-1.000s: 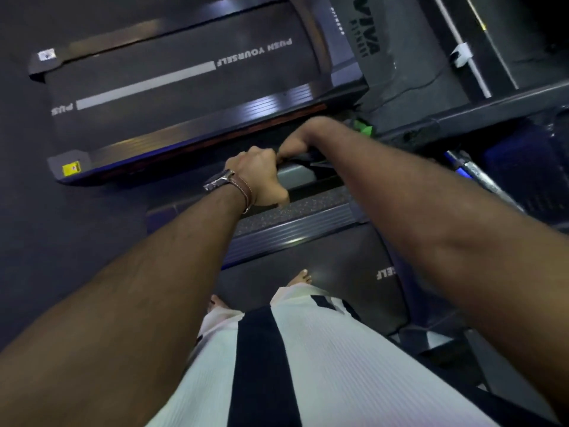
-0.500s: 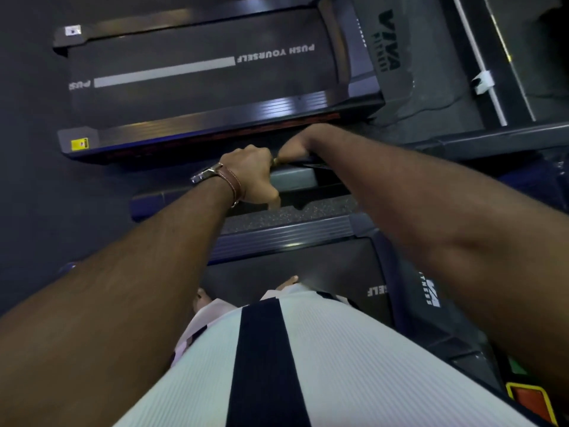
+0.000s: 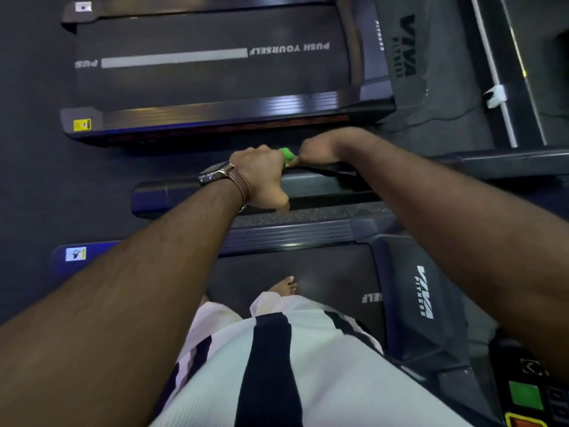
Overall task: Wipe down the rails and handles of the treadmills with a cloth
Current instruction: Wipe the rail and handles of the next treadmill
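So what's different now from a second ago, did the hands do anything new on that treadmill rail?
Hardly. The main change is a bit of green cloth now showing between the left hand and the right hand; earlier it was hidden there. Both hands stayed close together, curled on the dark handrail. The view itself drifted, so the neighbouring treadmill sits differently in the picture.

A bit of green cloth (image 3: pixel 287 154) is now showing between the left hand (image 3: pixel 264 177) and the right hand (image 3: pixel 318 148) on the handrail (image 3: pixel 323 180); a second ago it was hidden inside the fists. The person's head is tipping further down, so the near treadmill's console buttons (image 3: pixel 525 396) are coming into sight at the lower right.
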### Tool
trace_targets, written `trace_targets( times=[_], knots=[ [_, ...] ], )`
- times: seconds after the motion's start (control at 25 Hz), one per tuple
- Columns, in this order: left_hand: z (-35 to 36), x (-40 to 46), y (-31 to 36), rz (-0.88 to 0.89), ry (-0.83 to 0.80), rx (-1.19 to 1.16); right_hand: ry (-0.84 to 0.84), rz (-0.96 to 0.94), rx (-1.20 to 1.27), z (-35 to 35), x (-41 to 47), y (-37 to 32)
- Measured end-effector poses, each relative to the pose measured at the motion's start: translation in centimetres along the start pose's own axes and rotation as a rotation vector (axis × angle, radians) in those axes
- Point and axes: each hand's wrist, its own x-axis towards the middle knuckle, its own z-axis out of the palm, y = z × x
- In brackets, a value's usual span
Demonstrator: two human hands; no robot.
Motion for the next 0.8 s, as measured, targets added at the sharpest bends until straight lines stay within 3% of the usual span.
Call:
trace_targets(
  times=[0.04, 0.16, 0.2, 0.24, 0.28, 0.4, 0.44, 0.52, 0.72, 0.8],
  knots=[
    [0.0, 0.1, 0.0, 0.005, 0.002, 0.011, -0.001, 0.028, -0.005, -0.3, -0.3, 0.6],
    [0.1, 0.1, 0.1, 0.012, -0.011, -0.001, -0.396, 0.224, 0.173, -0.2, -1.2, -0.4],
    [0.0, 0.1, 0.1, 0.015, -0.01, 0.0, -0.39, 0.207, 0.176, -0.2, -1.5, -1.2],
    [0.1, 0.1, 0.0, 0.017, -0.003, 0.004, -0.281, 0.158, 0.155, -0.1, -2.0, -1.6],
    [0.2, 0.1, -0.1, 0.018, 0.009, 0.013, -0.062, 0.084, 0.097, 0.2, -2.9, -1.6],
    [0.2, 0.3, -0.3, 0.036, 0.03, 0.04, 0.849, -0.092, -0.151, 4.0, -5.5, 0.6],
    [0.3, 0.4, -0.2, 0.051, 0.033, 0.044, 1.113, -0.081, -0.183, 7.5, -6.7, 1.4],
    [0.6, 0.4, 0.0, 0.09, 0.037, 0.069, 1.458, 0.01, -0.104, 13.1, -6.4, 1.5],
    [0.5, 0.3, -0.5, 0.264, 0.051, 0.051, 1.8, 0.277, 0.815, 14.5, -2.7, -4.5],
    [0.8, 0.1, -0.8, 0.412, 0.085, 0.045, 1.673, 0.244, 1.206, 16.0, -2.4, -6.6]
  ],
)
